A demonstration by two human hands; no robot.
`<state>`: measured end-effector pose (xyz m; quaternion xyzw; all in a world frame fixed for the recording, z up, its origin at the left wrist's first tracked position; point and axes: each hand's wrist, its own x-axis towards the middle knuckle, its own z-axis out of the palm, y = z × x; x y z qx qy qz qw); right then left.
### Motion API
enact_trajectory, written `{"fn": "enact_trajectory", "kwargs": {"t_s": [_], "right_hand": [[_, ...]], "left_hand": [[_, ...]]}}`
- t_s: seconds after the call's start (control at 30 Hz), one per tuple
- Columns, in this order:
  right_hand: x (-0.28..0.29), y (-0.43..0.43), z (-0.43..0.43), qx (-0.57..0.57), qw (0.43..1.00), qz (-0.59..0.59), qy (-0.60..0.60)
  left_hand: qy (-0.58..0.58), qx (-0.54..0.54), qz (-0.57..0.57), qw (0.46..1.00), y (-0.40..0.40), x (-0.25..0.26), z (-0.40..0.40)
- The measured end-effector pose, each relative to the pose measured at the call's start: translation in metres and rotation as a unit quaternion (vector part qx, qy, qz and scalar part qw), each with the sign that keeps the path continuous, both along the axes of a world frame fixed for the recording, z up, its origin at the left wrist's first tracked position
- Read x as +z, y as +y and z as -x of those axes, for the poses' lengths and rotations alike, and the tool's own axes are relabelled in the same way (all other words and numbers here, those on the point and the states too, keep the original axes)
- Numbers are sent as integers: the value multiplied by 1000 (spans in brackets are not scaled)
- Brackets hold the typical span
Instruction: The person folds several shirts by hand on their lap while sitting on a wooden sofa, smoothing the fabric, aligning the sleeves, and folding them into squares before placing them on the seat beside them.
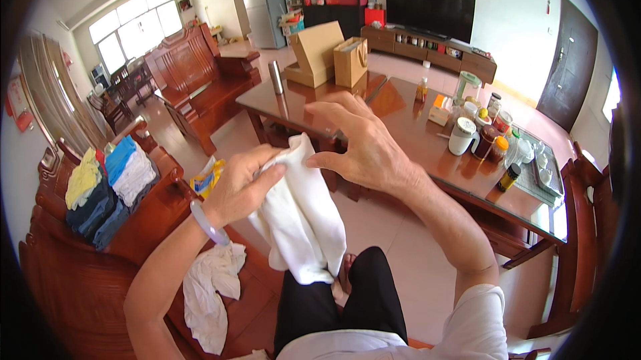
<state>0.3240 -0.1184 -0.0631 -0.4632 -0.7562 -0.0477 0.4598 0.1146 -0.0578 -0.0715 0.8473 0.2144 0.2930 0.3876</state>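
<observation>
A white cloth garment point(310, 219) hangs in loose folds above my lap, gathered at its top. My left hand point(248, 182) pinches that upper edge between thumb and fingers, and a pale bangle point(203, 219) circles the wrist. Just right of the garment's top, my right hand point(363, 142) is spread with thumb and fingers apart and nothing between them. Its thumb tip is close to the fabric; whether it touches I cannot tell. Another crumpled white garment point(208, 290) lies on the wooden seat to my left.
Folded clothes point(112, 184) are stacked on the carved wooden sofa point(65, 280) at left. Ahead stands a glass-topped wooden table point(400, 144) with a steel flask point(275, 77), an open cardboard box point(313, 57), a paper bag point(350, 62), several jars, and a white jug point(461, 135).
</observation>
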Motion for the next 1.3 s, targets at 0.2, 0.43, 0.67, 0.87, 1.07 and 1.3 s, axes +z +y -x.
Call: {"fn": "enact_trajectory", "kwargs": {"t_s": [0.2, 0.43, 0.67, 0.87, 1.07, 1.3], "right_hand": [[-4, 19, 1, 111, 980, 157, 42], [1, 22, 27, 53, 990, 82, 106], [41, 25, 21, 20, 991, -88, -96], [71, 15, -4, -14, 996, -82, -32], [85, 6, -18, -99, 986, -119, -64], [89, 5, -21, -162, 974, -125, -100]], "left_hand": [[-40, -4, -44, 998, -2, 9, -6], [-84, 86, -98, 988, 13, -11, -3], [-147, 155, -39, 976, 7, -52, -6], [-246, 144, 37, 958, 4, -89, -11], [-180, 89, 8, 980, 5, -118, -15], [-146, 91, 6, 985, 5, -172, -27]]}}
